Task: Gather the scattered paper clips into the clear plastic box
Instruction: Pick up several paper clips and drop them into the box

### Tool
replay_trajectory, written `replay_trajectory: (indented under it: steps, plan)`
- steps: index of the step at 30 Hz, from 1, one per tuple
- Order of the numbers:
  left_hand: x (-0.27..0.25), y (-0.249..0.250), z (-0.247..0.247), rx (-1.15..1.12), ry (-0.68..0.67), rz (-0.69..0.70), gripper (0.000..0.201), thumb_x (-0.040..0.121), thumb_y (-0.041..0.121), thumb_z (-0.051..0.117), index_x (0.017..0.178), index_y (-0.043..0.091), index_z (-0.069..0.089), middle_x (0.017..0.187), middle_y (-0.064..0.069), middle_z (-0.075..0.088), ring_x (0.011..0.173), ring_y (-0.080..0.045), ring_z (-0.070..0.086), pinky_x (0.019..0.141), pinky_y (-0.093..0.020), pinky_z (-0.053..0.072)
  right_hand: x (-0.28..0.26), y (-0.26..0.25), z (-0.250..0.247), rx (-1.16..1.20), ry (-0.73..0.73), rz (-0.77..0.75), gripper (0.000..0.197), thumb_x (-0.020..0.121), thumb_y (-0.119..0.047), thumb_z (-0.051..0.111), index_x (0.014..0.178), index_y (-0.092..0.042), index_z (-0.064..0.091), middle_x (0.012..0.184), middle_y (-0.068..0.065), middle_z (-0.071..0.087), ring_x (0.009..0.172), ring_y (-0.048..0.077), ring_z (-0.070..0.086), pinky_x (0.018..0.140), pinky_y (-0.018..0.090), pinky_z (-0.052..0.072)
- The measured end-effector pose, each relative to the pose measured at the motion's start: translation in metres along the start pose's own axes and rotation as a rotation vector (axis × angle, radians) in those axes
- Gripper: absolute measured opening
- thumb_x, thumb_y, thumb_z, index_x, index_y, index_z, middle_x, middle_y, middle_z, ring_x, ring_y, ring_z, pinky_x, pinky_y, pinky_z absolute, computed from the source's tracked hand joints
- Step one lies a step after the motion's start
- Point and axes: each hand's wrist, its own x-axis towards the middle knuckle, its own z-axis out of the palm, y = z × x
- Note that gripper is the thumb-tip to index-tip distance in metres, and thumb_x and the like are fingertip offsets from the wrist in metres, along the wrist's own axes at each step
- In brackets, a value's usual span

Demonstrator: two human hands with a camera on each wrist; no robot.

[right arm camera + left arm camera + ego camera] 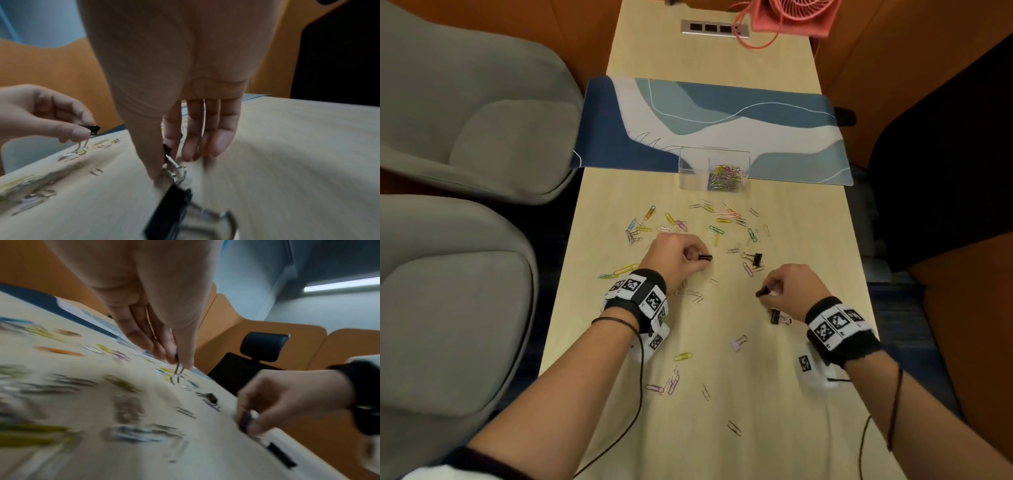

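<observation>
The clear plastic box [688,178] stands at the near edge of the blue mat and holds a heap of coloured paper clips [726,174]. Many more scattered paper clips [678,222] lie on the wooden table between the box and me. My left hand [697,255] pinches a small black binder clip [705,257] just above the table; its wire handles [177,369] hang below my fingers. My right hand [768,291] pinches another black binder clip [763,292] between thumb and forefinger [168,151], low over the table.
Loose binder clips lie around: a black one [755,258] ahead of my right hand, a black one [779,317] under my right wrist, a lilac one [738,343] nearer me. Grey chairs [465,137] flank the left edge. A pink fan [794,17] stands far back.
</observation>
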Motion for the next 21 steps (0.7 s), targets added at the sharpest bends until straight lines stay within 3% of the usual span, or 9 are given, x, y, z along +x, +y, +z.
replay_trajectory:
  steps: [3,6,9,12,15,21]
  plan:
    - [-0.004,0.019,0.020,-0.081,-0.130,0.035,0.012,0.073,0.027,0.084,0.082,0.024,0.077,0.066,0.009,0.067,0.061,-0.002,0.058,0.061,-0.014,0.047,0.016,0.002,-0.015,0.006,0.069,-0.051,0.018,0.073,-0.040,0.075,0.084,-0.025,0.072,0.079,-0.010,0.065,0.074,0.009,0.060,0.070,0.026,0.052]
    - [-0.011,0.030,0.046,-0.111,-0.235,0.042,0.015,0.073,0.033,0.084,0.083,0.024,0.078,0.068,0.008,0.070,0.063,-0.005,0.062,0.063,-0.020,0.051,0.034,-0.002,-0.022,0.063,0.209,-0.073,0.021,0.071,-0.041,0.076,0.085,-0.026,0.071,0.083,-0.008,0.064,0.076,0.011,0.060,0.071,0.026,0.051]
    - [-0.020,0.039,0.071,-0.122,-0.295,-0.007,0.018,0.073,0.036,0.084,0.085,0.024,0.077,0.070,0.008,0.070,0.064,-0.004,0.062,0.063,-0.018,0.050,0.047,-0.011,-0.016,0.016,0.185,-0.118,0.027,0.069,-0.034,0.080,0.093,-0.023,0.072,0.091,-0.004,0.065,0.084,0.014,0.059,0.075,0.027,0.050]
    - [-0.023,0.050,0.091,-0.143,-0.305,-0.048,0.017,0.074,0.032,0.083,0.087,0.023,0.077,0.071,0.009,0.068,0.062,-0.003,0.058,0.060,-0.011,0.044,0.054,-0.009,-0.013,-0.012,0.172,-0.136,0.022,0.072,-0.028,0.077,0.092,-0.020,0.075,0.091,-0.002,0.070,0.085,0.016,0.063,0.079,0.029,0.052]
    - [-0.021,0.063,0.106,-0.112,-0.299,-0.054,0.015,0.076,0.026,0.081,0.090,0.020,0.077,0.073,0.007,0.068,0.062,-0.004,0.056,0.060,-0.008,0.041,0.052,-0.005,-0.013,0.066,0.183,-0.125,0.021,0.070,-0.035,0.078,0.087,-0.024,0.075,0.081,-0.006,0.071,0.075,0.011,0.064,0.076,0.026,0.054]
    - [-0.024,0.071,0.107,-0.095,-0.243,-0.038,0.015,0.080,0.030,0.076,0.094,0.023,0.075,0.083,0.006,0.071,0.073,-0.008,0.063,0.071,-0.018,0.051,0.033,0.027,-0.029,0.149,0.174,0.033,0.019,0.067,-0.038,0.081,0.079,-0.027,0.071,0.072,-0.010,0.067,0.071,0.008,0.063,0.072,0.024,0.053]
